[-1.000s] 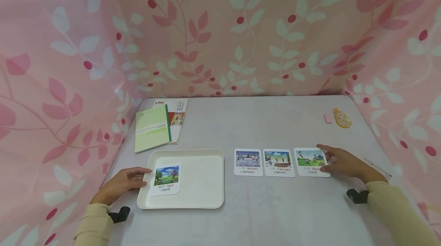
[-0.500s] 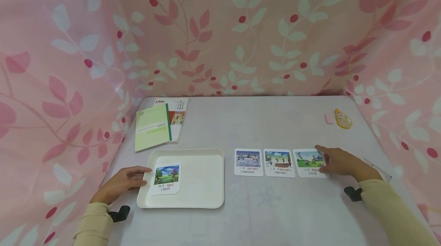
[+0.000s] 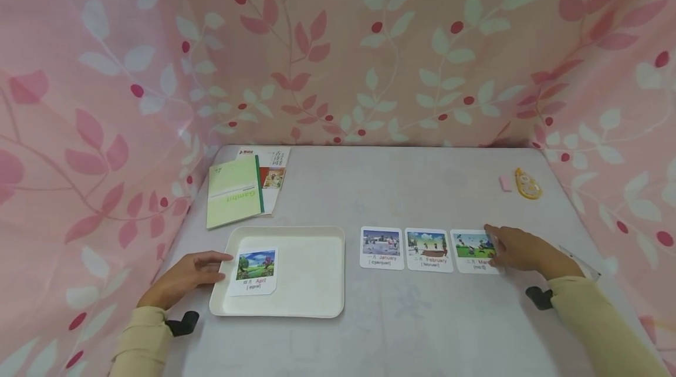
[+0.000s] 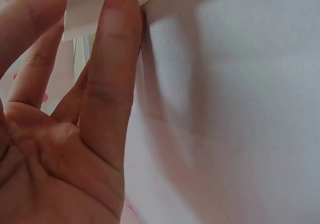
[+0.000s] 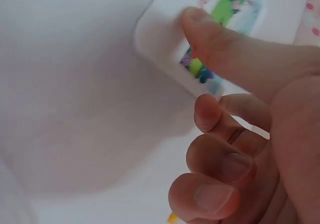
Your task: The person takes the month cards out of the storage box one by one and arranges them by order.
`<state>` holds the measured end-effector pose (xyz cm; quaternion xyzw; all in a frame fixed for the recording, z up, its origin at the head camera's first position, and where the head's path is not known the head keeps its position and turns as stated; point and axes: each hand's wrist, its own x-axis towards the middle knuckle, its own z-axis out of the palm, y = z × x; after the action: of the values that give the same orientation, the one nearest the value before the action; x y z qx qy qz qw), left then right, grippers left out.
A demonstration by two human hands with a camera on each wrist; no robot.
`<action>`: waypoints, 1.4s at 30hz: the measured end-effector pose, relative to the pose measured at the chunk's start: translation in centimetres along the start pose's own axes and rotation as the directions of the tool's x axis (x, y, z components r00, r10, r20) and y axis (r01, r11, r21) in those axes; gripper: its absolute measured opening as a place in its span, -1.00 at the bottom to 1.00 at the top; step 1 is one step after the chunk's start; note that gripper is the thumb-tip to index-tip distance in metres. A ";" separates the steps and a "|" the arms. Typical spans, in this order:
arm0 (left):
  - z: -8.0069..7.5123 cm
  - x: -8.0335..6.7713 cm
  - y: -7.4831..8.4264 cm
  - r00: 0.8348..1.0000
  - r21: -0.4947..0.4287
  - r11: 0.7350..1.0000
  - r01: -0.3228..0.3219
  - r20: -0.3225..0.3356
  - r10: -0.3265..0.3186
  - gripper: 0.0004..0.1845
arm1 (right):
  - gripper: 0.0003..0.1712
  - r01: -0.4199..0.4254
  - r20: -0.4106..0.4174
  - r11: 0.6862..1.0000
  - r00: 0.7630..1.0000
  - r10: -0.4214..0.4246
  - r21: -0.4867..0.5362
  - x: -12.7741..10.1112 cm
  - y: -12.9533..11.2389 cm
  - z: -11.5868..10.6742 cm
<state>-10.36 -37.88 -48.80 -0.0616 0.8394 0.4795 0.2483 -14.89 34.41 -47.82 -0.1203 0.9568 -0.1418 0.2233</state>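
Note:
At the left, my left hand (image 3: 186, 274) holds the left rim of a shallow white tray (image 3: 317, 308). Its thumb (image 4: 112, 69) lies against the tray's outer wall in the left wrist view. Inside the tray is an April picture card (image 3: 254, 271). Toward the right, my right hand (image 3: 523, 252) grips the right side of the March card (image 3: 471, 246), thumb on its face and index fingertip at its edge; the other fingers are curled. Left of it, the February card (image 3: 426, 248) and January card (image 3: 381, 246) lie in a row.
A green notebook (image 3: 232, 192) overlaps a booklet (image 3: 276, 160) behind the tray. At the back right are a pink eraser (image 3: 505, 183) and a yellow-rimmed item (image 3: 527, 184). A clear ruler-like strip (image 3: 587, 264) is partly behind the right wrist. Floral curtains (image 3: 327, 54) surround the table.
The right hand and March card shifted slightly left early on, closer to the February card, then stayed nearly still. The left hand keeps its place at the tray. The head view tilts slightly.

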 end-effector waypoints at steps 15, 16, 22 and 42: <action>-0.4 -0.1 -0.1 1.000 0.036 0.999 0.001 -0.023 0.000 -0.47 | -0.08 0.416 -0.189 0.875 0.907 -0.377 0.249 6.2 -19.1 -2.3; -0.4 -0.1 -0.1 1.000 0.034 0.999 0.003 -0.026 -0.002 -0.47 | -0.08 0.453 -0.173 0.852 0.891 -0.420 0.263 6.7 -21.2 -1.9; 0.0 -0.1 -0.1 1.000 0.011 1.000 -0.019 -0.017 0.019 -0.47 | -0.09 0.530 -0.042 0.764 0.830 -0.556 0.367 9.7 -31.9 3.5; -0.2 0.1 -0.3 1.000 -0.044 0.999 0.001 -0.011 -0.002 -0.46 | 0.21 0.240 -0.089 0.915 0.971 -0.223 0.325 13.3 -41.3 13.7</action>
<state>-10.44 -38.19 -49.03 -0.0703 0.8301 0.4971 0.2427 -13.25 -10.93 -51.45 -0.1898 0.9032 -0.3301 0.1981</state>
